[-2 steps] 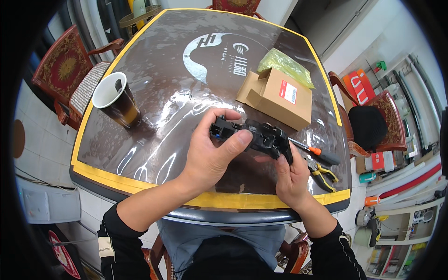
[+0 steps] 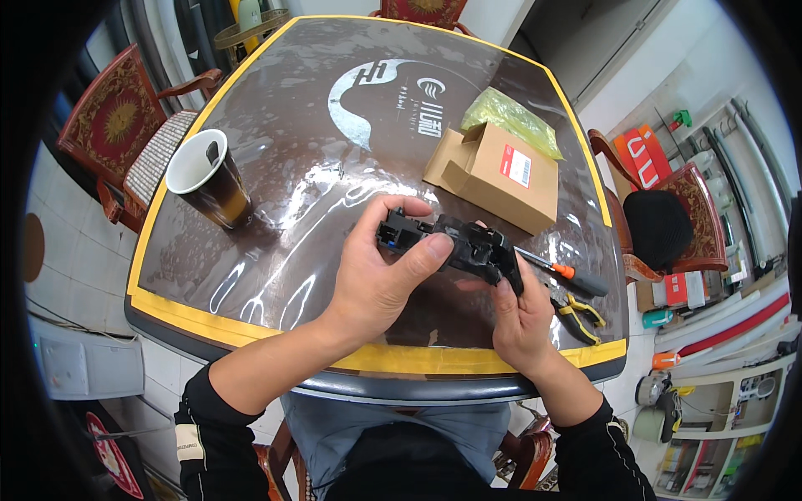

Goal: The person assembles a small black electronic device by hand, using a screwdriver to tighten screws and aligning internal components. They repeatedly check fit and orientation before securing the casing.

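Note:
I hold a black plastic mechanical part [image 2: 455, 242] with a small blue piece at its left end, just above the brown table [image 2: 276, 159]. My left hand [image 2: 380, 271] wraps around its left end, thumb lying across the top. My right hand [image 2: 518, 309] grips its right end from below. A screwdriver [image 2: 564, 273] with a black handle and orange collar lies just right of my right hand. Yellow-handled pliers [image 2: 576, 313] lie beside it, near the table's front edge.
An open cardboard box [image 2: 493, 175] sits behind the part, with a yellow-green plastic bag [image 2: 511, 117] beyond it. A paper cup [image 2: 207, 179] stands at the left. Wooden chairs [image 2: 117, 125] surround the table; a chair with a black cushion [image 2: 660, 225] is at the right.

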A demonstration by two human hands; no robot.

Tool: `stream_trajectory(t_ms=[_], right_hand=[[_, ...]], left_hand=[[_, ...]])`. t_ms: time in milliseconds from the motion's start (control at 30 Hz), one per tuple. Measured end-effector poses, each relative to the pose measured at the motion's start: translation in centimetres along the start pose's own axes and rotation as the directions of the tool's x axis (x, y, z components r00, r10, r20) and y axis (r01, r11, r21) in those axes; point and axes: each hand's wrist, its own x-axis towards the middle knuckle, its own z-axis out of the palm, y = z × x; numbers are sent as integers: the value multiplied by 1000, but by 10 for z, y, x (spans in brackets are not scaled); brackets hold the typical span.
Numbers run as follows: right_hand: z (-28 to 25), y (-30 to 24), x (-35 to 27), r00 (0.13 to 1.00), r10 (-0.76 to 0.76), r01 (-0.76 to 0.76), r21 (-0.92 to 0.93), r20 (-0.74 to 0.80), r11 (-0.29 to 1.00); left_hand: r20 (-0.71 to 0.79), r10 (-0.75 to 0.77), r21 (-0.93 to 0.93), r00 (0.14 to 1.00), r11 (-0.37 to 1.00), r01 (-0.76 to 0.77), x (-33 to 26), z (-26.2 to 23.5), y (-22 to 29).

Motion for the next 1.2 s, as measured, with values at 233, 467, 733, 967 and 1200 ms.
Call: stream_trajectory(t_ms=[233, 467, 733, 967, 1200], right_hand=[[0, -2, 1, 999, -48, 50, -96, 26, 994], [0, 0, 1, 995, -98, 103, -219, 35, 970], [2, 4, 1, 978, -204, 205, -296, 36, 933], [2, 7, 1, 969, -236, 246, -387, 74, 888], [3, 9, 1, 974, -213, 226, -403, 77, 887]], left_hand=[[-36, -48, 15, 998, 999, 48, 2, 0, -2], [-52, -117, -49, 992, 992, 114, 4, -4, -10], [-22, -121, -3, 992, 993, 121, 5, -10, -16], [-25, -118, 36, 993, 992, 119, 6, -9, -15], [6, -54, 150, 999, 987, 52, 8, -11, -15]])
